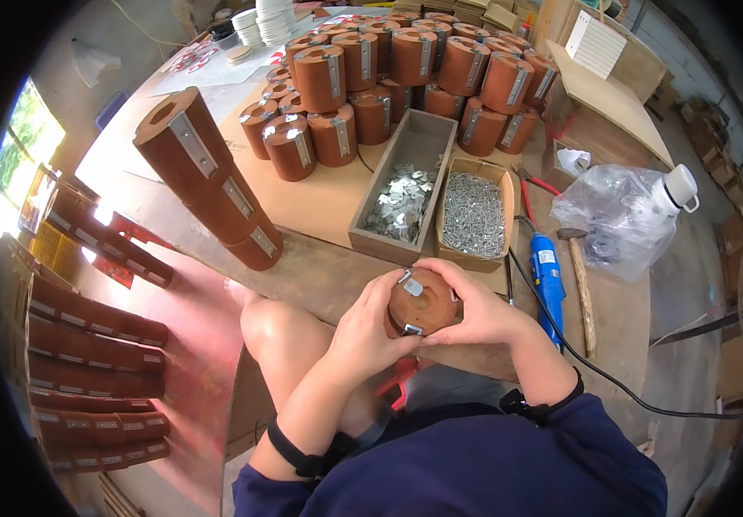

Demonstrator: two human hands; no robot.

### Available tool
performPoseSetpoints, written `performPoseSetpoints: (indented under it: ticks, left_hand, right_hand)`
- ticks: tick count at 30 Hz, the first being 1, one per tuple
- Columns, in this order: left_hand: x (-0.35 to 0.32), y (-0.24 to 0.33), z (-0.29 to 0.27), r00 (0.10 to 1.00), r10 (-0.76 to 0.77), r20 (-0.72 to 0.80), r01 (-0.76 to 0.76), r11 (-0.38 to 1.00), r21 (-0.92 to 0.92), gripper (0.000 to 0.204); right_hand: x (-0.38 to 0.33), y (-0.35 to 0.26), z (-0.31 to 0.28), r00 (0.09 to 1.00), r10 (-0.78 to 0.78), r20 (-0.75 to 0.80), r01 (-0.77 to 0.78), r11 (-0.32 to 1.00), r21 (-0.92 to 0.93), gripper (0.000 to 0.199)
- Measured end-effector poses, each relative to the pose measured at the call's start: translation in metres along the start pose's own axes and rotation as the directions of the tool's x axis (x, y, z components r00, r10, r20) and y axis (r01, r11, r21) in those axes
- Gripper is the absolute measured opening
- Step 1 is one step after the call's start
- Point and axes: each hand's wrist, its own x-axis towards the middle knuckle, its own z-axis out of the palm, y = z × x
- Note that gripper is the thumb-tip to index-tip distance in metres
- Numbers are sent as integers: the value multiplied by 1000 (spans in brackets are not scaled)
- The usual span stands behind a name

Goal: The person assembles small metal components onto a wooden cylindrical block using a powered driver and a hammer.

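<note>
A reddish-brown cylinder (437,320) is held between my two hands at the table's near edge, its round end facing up. My left hand (363,320) wraps its left side, and my right hand (488,310) closes round the right side, with the thumbs near each other at the front. A small silver metal plate (413,287) lies on the round end, above a shallow round recess. Metal strip ends show at the rim. Just beyond stand a grey wooden box (363,234) of small metal plates (404,202) and a cardboard box (466,257) of screws (473,214).
A column of stacked brown cylinders (216,185) rises at the left; many more (371,112) are piled behind. To the right lie a blue power tool (547,280) with a black cord, a wooden-handled hammer (581,293), red-handled pliers (528,185) and a clear plastic bag (612,220).
</note>
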Motion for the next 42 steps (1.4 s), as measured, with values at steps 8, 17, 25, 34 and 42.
performPoseSetpoints:
  ticks: [8, 17, 25, 34, 42]
  left_hand:
    - [4, 2, -8, 990, 140, -25, -131, 969, 209, 79]
    - [-1, -15, -2, 1000, -19, 3, 18, 914, -406, 83]
    - [16, -13, 3, 915, -395, 76, 305, 556, -773, 31]
    - [28, -10, 10, 871, -480, 101, 329, 418, -847, 21]
    - [30, -14, 15, 881, -467, 78, 322, 471, -821, 17]
  right_hand:
    - [4, 3, -1, 1000, -10, -6, 10, 1000, -25, 93]
    - [3, 1, -2, 1000, 2, 5, -2, 1000, -10, 94]
    - [3, 0, 0, 1000, 11, 9, -11, 1000, -27, 95]
    - [4, 1, -1, 1000, -12, -17, 12, 1000, -2, 91]
    - [3, -4, -1, 1000, 24, -3, -24, 999, -27, 92]
